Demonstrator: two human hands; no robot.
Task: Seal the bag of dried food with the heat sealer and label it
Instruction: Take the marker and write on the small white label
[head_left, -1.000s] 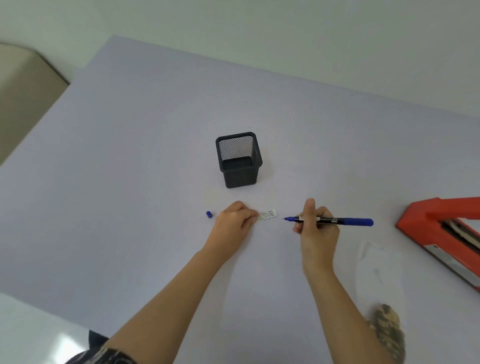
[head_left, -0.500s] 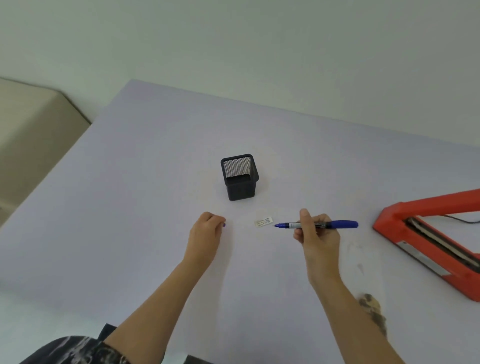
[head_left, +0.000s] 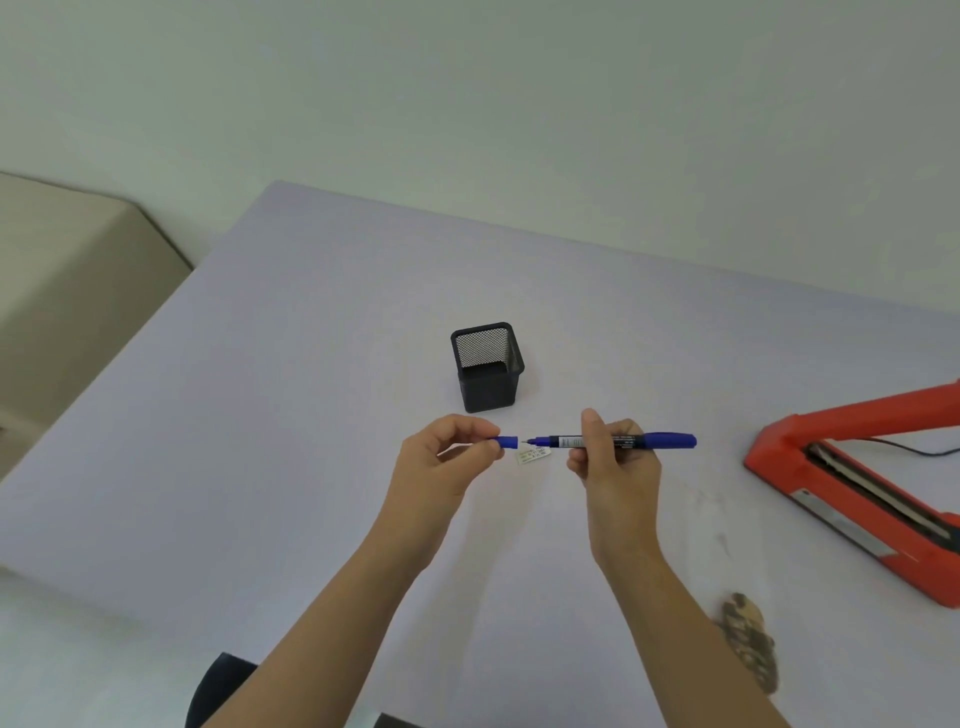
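Observation:
My right hand (head_left: 610, 462) grips a blue marker pen (head_left: 660, 441) held level, tip pointing left. My left hand (head_left: 447, 462) pinches the blue pen cap (head_left: 506, 442), its opening a short gap from the pen tip. A small white label (head_left: 533, 457) with writing lies flat on the table just below that gap. The clear bag of dried food (head_left: 748, 634) lies at the lower right beside my right forearm, its brown contents at the near end. The red heat sealer (head_left: 852, 483) stands at the right edge with its arm raised.
A black mesh pen holder (head_left: 487, 366) stands just behind my hands. A thin black cable (head_left: 904, 448) runs behind the sealer. The pale lilac table (head_left: 234, 441) ends at the left, with a beige surface (head_left: 62, 291) beyond it.
My left hand let go of the label, picked the cap off the table at the left, and brought it up to the pen tip. The camera tilted upward.

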